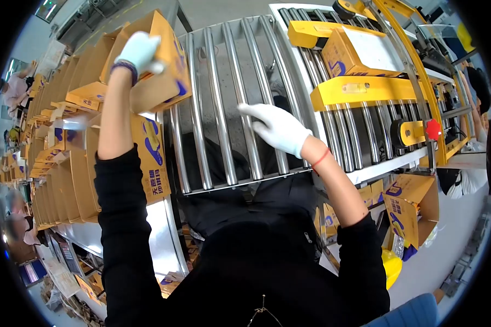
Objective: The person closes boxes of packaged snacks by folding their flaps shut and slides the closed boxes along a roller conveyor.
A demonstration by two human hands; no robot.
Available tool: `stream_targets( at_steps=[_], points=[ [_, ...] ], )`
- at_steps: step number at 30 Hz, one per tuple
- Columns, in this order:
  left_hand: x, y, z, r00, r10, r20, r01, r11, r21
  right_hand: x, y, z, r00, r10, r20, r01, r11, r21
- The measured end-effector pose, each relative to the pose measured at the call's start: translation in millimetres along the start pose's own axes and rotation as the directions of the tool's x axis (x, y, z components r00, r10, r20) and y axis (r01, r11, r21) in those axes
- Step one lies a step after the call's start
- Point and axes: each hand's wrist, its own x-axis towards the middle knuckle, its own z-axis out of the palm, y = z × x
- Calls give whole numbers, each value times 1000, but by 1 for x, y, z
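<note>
My left hand [138, 52], in a white glove, is closed on the upper edge of a brown cardboard box [175, 60] with purple print. That box is tilted at the end of the row of standing boxes, beside the roller conveyor [218, 103], and one of its flaps hangs out. My right hand [281, 129], also white-gloved, is over the conveyor's metal rollers with fingers stretched out and nothing in it. A second printed box [151, 155] stands below the left hand, partly covered by my forearm.
On the right, a box [352, 52] sits between the yellow guides [365, 92] of a taping machine. A red knob [432, 129] sticks out at its near side. Rows of open cardboard boxes [68, 188] fill the left. An open box [412, 210] stands lower right.
</note>
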Motion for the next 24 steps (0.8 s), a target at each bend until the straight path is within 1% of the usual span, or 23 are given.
stream_targets(
  at_steps=[1, 2, 3, 4, 5, 6, 7, 8, 10, 11, 12, 13, 14, 15, 16, 17, 18, 19, 20, 21, 22, 23, 24],
  points=[
    [-12, 24, -2, 999, 10, 33, -3, 980, -198, 9, -3, 5, 999, -17, -43, 18, 1000, 10],
    [-41, 54, 2, 1000, -9, 27, 22, 861, -508, 18, -6, 8, 995, -34, -89, 36, 999, 22],
    [-18, 37, -4, 958, 189, -217, -222, 965, -142, 30, -19, -4, 984, -38, -173, 58, 992, 113],
    [-17, 31, -4, 742, 468, -481, -175, 827, 534, 40, -27, -15, 967, -32, -252, 85, 975, 203],
    [-21, 35, -9, 905, 262, -336, -60, 859, 508, 46, -22, -15, 945, -21, -326, 89, 977, 196],
    [-25, 38, -12, 985, 29, -169, 61, 861, 504, 52, -16, -15, 917, -10, -399, 92, 978, 187],
    [-31, 29, 3, 977, 179, -113, -131, 930, 342, 57, -9, -14, 901, -100, -422, 152, 984, 93],
    [-34, 20, 18, 940, 331, -89, -314, 936, 159, 63, -9, -10, 862, -170, -477, 143, 985, -92],
    [-25, 19, 25, 972, 236, 11, -233, 948, 216, 77, -4, -13, 898, -302, -320, 176, 913, -368],
    [-25, 18, 33, 965, 260, 31, -261, 951, 164, 83, -2, -5, 905, -325, -273, 200, 894, -400],
    [-24, 19, 40, 958, 285, 45, -288, 951, 112, 83, 0, -2, 914, -211, -348, 78, 930, -359],
    [-14, 28, 36, 981, 136, 139, -173, 936, 306, 90, -15, -28, 981, -9, -192, -6, 997, -81],
    [15, -10, 43, 847, 503, 171, -518, 708, 480, 97, -28, -54, 990, 142, 24, -144, 974, 177],
    [25, -15, 58, 835, 544, 82, -470, 628, 620, 107, -19, -52, 991, -38, -127, 45, 997, 58],
    [29, -9, 72, 805, 594, 5, -400, 536, 743, 118, 0, -43, 928, -218, -303, 165, 968, -189],
    [27, 1, 83, 807, 591, 3, -395, 536, 746, 129, 0, -48, 911, -268, -312, 79, 859, -507],
    [22, 13, 94, 796, 570, -205, -268, 634, 726, 136, -2, -51, 897, -318, -305, -29, 648, -761],
    [20, 20, 100, 746, 529, -404, -147, 722, 676, 140, -5, -50, 799, -447, -403, -54, 614, -787],
    [4, 27, 94, 714, 365, -598, -91, 894, 438, 138, -7, -48, 795, -447, -410, -54, 621, -782],
    [16, -5, 93, 796, 181, -577, -118, 982, 145, 127, -11, -40, 822, -402, -403, -7, 701, -713],
    [4, -9, 88, 929, -37, -369, -83, 948, -306, 115, -20, -34, 847, -361, -390, 35, 771, -636],
    [-9, -13, 83, 960, -251, -121, 111, 743, -660, 97, -20, -21, 856, -350, -380, 94, 830, -550],
    [-11, -25, 88, 979, -143, -144, 10, 741, -672, 83, -19, -20, 905, -276, -323, 52, 826, -561]
  ],
)
